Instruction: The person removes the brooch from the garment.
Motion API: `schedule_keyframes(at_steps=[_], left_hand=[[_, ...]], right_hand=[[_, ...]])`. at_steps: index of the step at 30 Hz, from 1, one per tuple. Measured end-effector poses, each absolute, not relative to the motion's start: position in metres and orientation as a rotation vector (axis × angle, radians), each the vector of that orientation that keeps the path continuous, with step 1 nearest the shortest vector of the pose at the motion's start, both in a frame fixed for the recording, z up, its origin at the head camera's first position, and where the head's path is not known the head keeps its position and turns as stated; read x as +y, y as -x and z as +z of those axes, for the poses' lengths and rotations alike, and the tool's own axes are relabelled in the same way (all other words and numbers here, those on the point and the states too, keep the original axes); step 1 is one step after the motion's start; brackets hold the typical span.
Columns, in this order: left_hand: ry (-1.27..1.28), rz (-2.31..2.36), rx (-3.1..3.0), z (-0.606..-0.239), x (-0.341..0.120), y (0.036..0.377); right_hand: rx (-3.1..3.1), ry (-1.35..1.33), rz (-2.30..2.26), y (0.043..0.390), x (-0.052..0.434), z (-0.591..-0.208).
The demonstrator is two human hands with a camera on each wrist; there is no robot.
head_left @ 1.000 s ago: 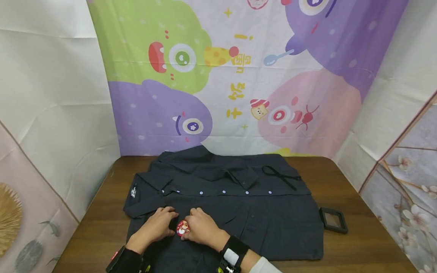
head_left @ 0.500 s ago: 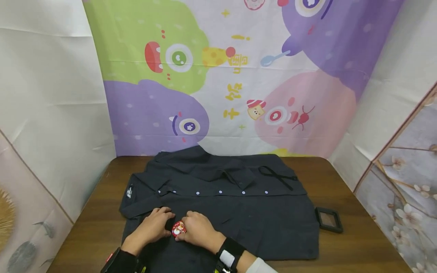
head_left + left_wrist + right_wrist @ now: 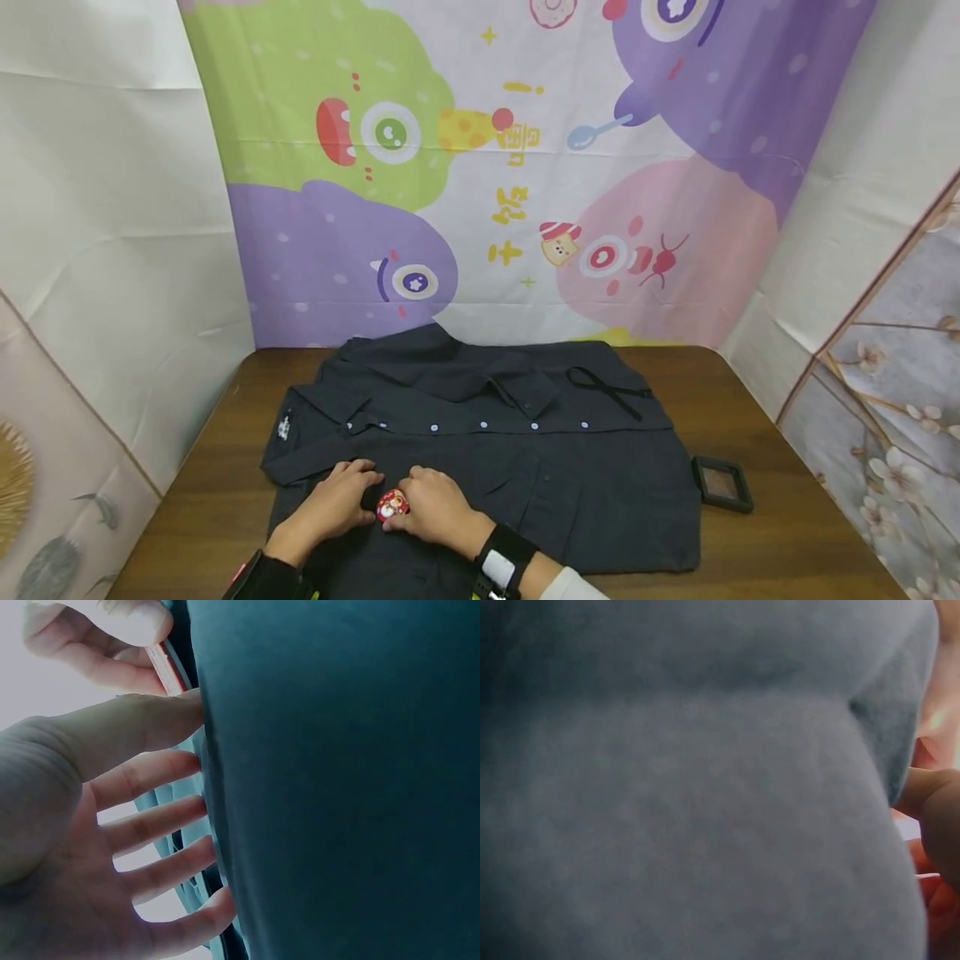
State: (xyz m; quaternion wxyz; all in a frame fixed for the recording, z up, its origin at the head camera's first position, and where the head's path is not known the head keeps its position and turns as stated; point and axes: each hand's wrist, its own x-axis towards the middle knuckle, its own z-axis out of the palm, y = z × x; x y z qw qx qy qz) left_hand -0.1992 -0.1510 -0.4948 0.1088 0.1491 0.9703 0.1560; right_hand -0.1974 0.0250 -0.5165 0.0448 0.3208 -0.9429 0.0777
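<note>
A dark button-up shirt [image 3: 615, 492] lies spread on the table, its row of pale buttons running crosswise. Over its near left part, my right hand [image 3: 441, 510] pinches a round red badge [image 3: 392, 505] with a cartoon picture between thumb and fingers. The badge's red edge [image 3: 166, 669] shows in the left wrist view, close to the cloth. Just left of it, my left hand [image 3: 337, 502] rests its fingertips on the shirt, fingers spread and mostly straight in the left wrist view. Dark cloth fills most of the right wrist view, hiding the badge there.
A small black square frame [image 3: 722, 483] lies on the brown wooden table [image 3: 780, 533] right of the shirt. A thin black cord [image 3: 611, 388] lies on the shirt's far right part. Behind the table hangs a cartoon-printed cloth [image 3: 510, 208].
The head view has shifted slightly. Both hands and the badge stay at nearly the same spot on the shirt.
</note>
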Motion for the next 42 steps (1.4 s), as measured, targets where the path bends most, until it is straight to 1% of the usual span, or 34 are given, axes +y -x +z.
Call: schedule_keyframes(at_steps=[15, 25, 42], left_hand=[[-0.434, 0.466, 2.846, -0.496, -0.152, 0.197], [-0.438, 0.471, 2.840, -0.495, -0.150, 0.196], [-0.432, 0.494, 2.845, -0.494, -0.152, 0.195]], right_hand=[[-2.899, -1.004, 0.287, 0.197, 0.027, -0.518], [-2.916, -1.066, 0.304, 0.199, 0.029, -0.509], [-2.969, -0.976, 0.407, 0.201, 0.025, -0.514]])
